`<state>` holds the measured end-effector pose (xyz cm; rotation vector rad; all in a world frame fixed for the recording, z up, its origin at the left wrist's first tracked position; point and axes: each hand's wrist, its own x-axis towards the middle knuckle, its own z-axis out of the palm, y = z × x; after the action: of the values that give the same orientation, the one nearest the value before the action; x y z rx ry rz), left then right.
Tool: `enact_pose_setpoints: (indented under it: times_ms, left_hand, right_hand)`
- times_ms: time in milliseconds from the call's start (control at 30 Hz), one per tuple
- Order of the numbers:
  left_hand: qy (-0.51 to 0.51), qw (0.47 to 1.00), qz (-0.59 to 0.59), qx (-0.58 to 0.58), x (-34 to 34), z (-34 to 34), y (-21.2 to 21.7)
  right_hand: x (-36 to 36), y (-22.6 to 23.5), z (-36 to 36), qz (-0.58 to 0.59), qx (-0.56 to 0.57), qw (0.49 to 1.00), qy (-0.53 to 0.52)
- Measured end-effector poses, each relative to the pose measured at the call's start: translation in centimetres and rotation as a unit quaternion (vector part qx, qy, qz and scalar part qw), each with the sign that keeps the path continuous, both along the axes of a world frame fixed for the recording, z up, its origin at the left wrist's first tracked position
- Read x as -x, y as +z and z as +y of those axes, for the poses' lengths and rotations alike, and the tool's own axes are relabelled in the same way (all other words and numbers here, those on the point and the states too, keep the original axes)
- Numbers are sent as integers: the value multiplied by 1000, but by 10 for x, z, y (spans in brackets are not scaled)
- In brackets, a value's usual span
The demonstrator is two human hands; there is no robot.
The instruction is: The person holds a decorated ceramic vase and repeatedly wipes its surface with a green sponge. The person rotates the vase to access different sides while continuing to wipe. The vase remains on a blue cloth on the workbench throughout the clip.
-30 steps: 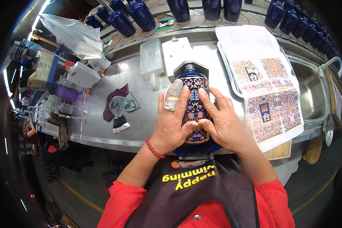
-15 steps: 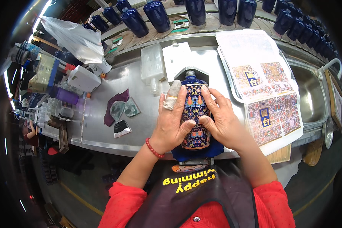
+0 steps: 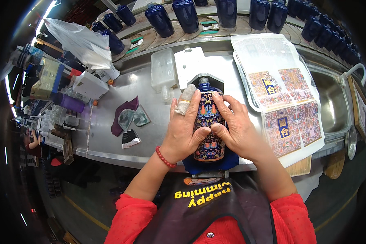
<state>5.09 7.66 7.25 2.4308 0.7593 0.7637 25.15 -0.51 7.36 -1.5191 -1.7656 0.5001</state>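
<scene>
- In the head view, the bottle point(image 3: 210, 140) lies at the bench's near edge, right in front of the person, its neck pointing away.
- Its shoulder is glossy dark blue; the bare neck above looks greyish.
- A dense pattern covers the front: small flower-like figures in orange-red, pale blue and gold on dark blue, roughly mirrored left and right.
- The pattern starts below the shoulder and ends in a curved lower border; the hands hide parts of its sides.
- A grey angled holder point(image 3: 194, 80) stands around the neck end, and dark blue material shows beyond the base.
- The left hand point(image 3: 179, 132) is spread open along the bottle's left side, index fingertip and thumb tip on the pattern; a grey cover point(image 3: 184, 105) sheathes one finger.
- The right hand point(image 3: 240, 134) is likewise spread along the right side, index fingertip and thumb tip on the pattern.
- Neither hand is closed around the bottle.
- Printed sheets point(image 3: 292, 122) with similar colourful patterns lie to the right.
</scene>
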Motion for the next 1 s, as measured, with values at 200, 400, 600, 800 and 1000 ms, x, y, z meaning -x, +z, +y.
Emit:
enact_pose_setpoints:
  times_ms: [200,400,600,800,1000]
  left_hand:
    - [7,1000,4,-11,-3,-2,0]
    - [1,1000,-18,0,-4,-5,-2]
    - [8,1000,3,4,-7,-6,0]
    - [3,997,-44,62,-1,-16,-1]
    - [20,999,-25,21,0,-25,-11]
  right_hand:
    - [1,1,0,-7,1,1000,-1]
    - [2,-1,-3,4,-10,1000,0]
    - [2,-2,-3,-11,-2,1000,0]
    - [1,-6,-11,12,3,1000,-2]
    - [4,-13,-17,0,-4,1000,7]
